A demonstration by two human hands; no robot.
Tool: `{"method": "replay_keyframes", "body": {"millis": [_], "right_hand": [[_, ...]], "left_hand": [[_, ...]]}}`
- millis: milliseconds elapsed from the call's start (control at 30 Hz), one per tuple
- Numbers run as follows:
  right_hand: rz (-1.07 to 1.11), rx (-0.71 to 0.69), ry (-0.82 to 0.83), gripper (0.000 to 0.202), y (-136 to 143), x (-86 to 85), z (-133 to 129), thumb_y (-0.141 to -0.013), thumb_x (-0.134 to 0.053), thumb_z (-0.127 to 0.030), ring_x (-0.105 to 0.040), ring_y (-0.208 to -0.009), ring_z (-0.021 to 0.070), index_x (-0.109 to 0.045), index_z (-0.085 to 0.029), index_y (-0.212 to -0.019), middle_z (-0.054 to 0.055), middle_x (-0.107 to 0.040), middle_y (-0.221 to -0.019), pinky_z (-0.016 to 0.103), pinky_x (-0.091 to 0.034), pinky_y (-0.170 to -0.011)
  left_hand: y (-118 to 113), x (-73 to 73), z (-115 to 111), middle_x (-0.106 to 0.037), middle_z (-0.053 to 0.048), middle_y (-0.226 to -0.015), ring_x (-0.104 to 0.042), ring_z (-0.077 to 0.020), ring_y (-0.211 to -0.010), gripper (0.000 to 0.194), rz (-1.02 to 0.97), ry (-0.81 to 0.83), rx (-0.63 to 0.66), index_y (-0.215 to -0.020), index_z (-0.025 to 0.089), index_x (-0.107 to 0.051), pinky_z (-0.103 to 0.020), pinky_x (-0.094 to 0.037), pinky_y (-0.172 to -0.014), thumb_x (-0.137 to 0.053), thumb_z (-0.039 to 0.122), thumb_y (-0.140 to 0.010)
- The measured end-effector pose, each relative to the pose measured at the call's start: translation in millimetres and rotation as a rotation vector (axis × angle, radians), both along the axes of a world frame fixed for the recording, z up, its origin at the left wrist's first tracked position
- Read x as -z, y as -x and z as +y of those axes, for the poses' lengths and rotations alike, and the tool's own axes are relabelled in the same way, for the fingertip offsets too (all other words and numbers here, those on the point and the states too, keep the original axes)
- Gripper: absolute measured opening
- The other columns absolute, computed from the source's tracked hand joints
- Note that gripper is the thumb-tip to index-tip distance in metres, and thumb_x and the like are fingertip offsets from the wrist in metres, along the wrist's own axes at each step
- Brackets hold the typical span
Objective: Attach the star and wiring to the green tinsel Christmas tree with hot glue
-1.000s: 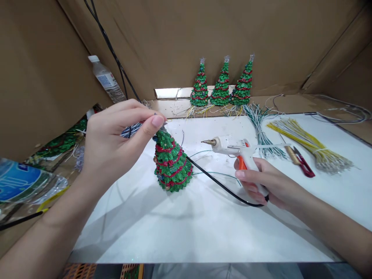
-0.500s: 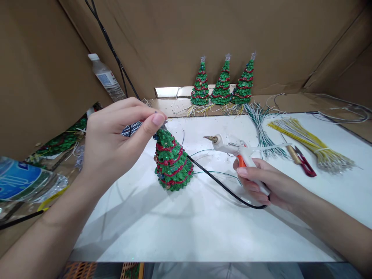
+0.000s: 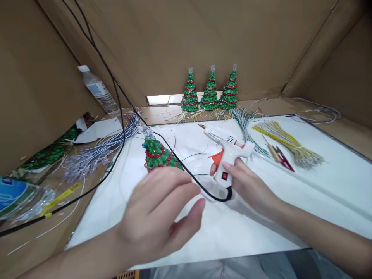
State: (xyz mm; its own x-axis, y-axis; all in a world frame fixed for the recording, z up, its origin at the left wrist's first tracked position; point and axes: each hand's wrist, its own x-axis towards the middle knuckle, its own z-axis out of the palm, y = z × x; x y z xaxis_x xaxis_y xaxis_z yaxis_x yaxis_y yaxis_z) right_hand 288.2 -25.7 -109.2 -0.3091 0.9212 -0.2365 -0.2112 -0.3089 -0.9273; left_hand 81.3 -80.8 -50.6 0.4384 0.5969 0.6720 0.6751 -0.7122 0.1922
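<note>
1 upright tree [image 3: 158, 155] just beyond the nearer left hand [image 3: 162, 213], fingers and thumb parted; right hand [image 3: 251, 184] gripping glue gun [image 3: 228, 153]

On the surface [image 3: 232, 232], a tree [image 3: 154, 151] just behind the left hand [image 3: 162, 211], left of a glue gun [image 3: 229, 151] in the right hand [image 3: 247, 182]. Right of the gun, a handled tool [image 3: 274, 153] beside snips [image 3: 285, 159], then a wire bundle [image 3: 290, 144]. Behind all these, in a row against the wall [image 3: 255, 46], three trees [image 3: 209, 95]. Left of the single tree, star-tipped wires [image 3: 107, 143]; behind those, a bottle [image 3: 99, 89]; farther left and nearer, a larger bottle [image 3: 17, 197].
</note>
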Motion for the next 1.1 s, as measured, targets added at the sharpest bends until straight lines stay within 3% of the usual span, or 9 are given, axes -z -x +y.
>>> {"method": "replay_keyframes", "body": {"millis": [200, 333, 433, 600, 733, 800, 900, 967, 1100], "right_hand": [[-0.308, 0.026, -0.113, 0.036, 3, 0.9, -20, -0.085, -0.049, -0.059, -0.053, -0.108, 0.0172, -0.047, -0.023, -0.083, 0.001, -0.06, -0.1, 0.032, -0.039, -0.1], [-0.329, -0.056, -0.239, 0.039, 3, 4.9, -27, -0.09, -0.038, -0.059, -0.054, -0.106, 0.0173, -0.052, -0.022, -0.093, 0.004, -0.059, -0.099, 0.034, -0.041, -0.098], [-0.357, -0.09, -0.28, 0.041, -1, 7.4, -31, -0.092, -0.035, -0.058, -0.056, -0.103, 0.0184, -0.054, -0.022, -0.096, 0.005, -0.06, -0.098, 0.036, -0.043, -0.098], [-0.48, -0.152, -0.398, 0.038, -13, 9.0, -34, -0.092, -0.042, -0.048, -0.045, -0.125, 0.021, -0.055, -0.023, -0.117, 0.007, -0.058, -0.118, 0.04, -0.028, -0.112], [-0.5, -0.289, -0.57, 0.034, -41, 10.3, -26, -0.09, -0.046, -0.031, -0.052, -0.118, 0.0199, -0.051, -0.025, -0.124, 0.005, -0.057, -0.125, 0.037, -0.039, -0.103], [-0.644, -0.235, -0.713, 0.027, -65, 10.4, -16, -0.089, -0.042, -0.025, -0.055, -0.111, 0.0203, -0.059, -0.023, -0.11, 0.007, -0.059, -0.12, 0.037, -0.042, -0.096], [-1.051, 0.05, -0.802, 0.023, -102, 6.5, 9, -0.085, -0.043, -0.027, -0.058, -0.1, 0.0211, -0.062, -0.02, -0.096, 0.007, -0.065, -0.103, 0.037, -0.041, -0.092], [-1.379, 0.208, -0.688, 0.022, -123, 1.4, 27, -0.083, -0.044, -0.03, -0.06, -0.089, 0.0195, -0.061, -0.021, -0.093, 0.005, -0.067, -0.096, 0.032, -0.044, -0.08], [-1.555, 0.233, -0.536, 0.026, -143, -4.7, 60, -0.082, -0.047, -0.043, -0.055, -0.064, 0.0213, -0.057, -0.021, -0.072, 0.005, -0.063, -0.065, 0.033, -0.037, -0.061]], "left_hand": [[-33, 35.3, 19, -0.063, -0.002, -0.098, -0.06, -0.016, -0.09, 0.031, -0.142, 0.701, -0.039, -0.114, 0.022, -0.049, -0.029, -0.049, -0.079, -0.06, 0.027, -0.085], [-46, 50.3, 25, -0.058, 0.002, -0.086, -0.056, -0.0131, -0.074, 0.023, -0.298, 1.01, 0.05, -0.101, 0.021, -0.046, -0.026, -0.048, -0.067, -0.058, 0.023, -0.082], [-59, 57.4, 24, -0.056, 0.001, -0.09, -0.055, -0.0121, -0.073, 0.024, -0.44, 1.083, 0.075, -0.099, 0.021, -0.043, -0.024, -0.048, -0.064, -0.058, 0.022, -0.08], [-75, 65.9, 27, -0.059, -0.001, -0.101, -0.058, -0.0157, -0.093, 0.028, -0.633, 1.133, 0.18, -0.106, 0.02, -0.042, -0.025, -0.048, -0.077, -0.054, 0.021, -0.08], [-72, 64.7, 32, -0.061, 0.0, -0.097, -0.058, -0.0168, -0.095, 0.028, -0.584, 1.128, 0.12, -0.101, 0.019, -0.048, -0.026, -0.046, -0.079, -0.052, 0.014, -0.074], [-68, 62.3, 33, -0.061, 0.002, -0.089, -0.058, -0.0156, -0.085, 0.03, -0.537, 1.129, 0.059, -0.098, 0.019, -0.051, -0.025, -0.044, -0.073, -0.05, 0.01, -0.069], [-63, 60.9, 33, -0.061, 0.003, -0.08, -0.054, -0.0139, -0.071, 0.026, -0.468, 1.127, -0.024, -0.091, 0.019, -0.052, -0.023, -0.039, -0.061, -0.053, 0.011, -0.067], [-62, 62.3, 33, -0.062, 0.003, -0.079, -0.054, -0.0141, -0.069, 0.023, -0.442, 1.125, -0.049, -0.088, 0.019, -0.053, -0.023, -0.039, -0.059, -0.056, 0.013, -0.066], [-65, 68.3, 34, -0.065, 0.001, -0.082, -0.059, -0.0165, -0.076, 0.023, -0.443, 1.127, -0.053, -0.09, 0.019, -0.055, -0.024, -0.043, -0.064, -0.06, 0.016, -0.068]]}}
